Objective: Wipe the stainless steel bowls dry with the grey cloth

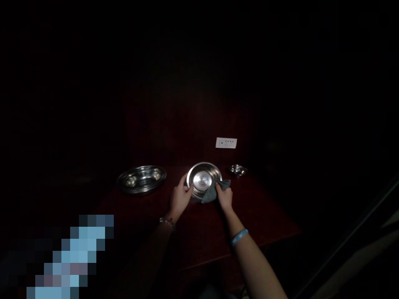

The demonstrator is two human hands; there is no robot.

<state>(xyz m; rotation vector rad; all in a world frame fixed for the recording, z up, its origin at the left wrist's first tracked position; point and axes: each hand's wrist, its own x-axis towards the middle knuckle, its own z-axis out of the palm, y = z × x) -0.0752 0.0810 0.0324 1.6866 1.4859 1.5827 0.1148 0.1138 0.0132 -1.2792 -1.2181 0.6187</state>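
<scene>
A shiny steel bowl (202, 180) is held tilted above the dark red table, its inside facing me. My left hand (181, 197) grips its left rim, thumb on the inner edge and fingers behind. On the lower right rim my right hand (225, 196) pinches a grey-green cloth (210, 194) against the bowl. Part of the cloth hangs over the bowl's inside and front edge. The fingers of my right hand are partly hidden by the cloth and bowl.
Wide steel dishes, apparently stacked (142, 180), stand on the table (199, 236) at the left. A small steel bowl (238, 170) sits at the back right. A white socket panel (226, 143) is on the wall behind. The surroundings are very dark; a pixelated patch covers the lower left.
</scene>
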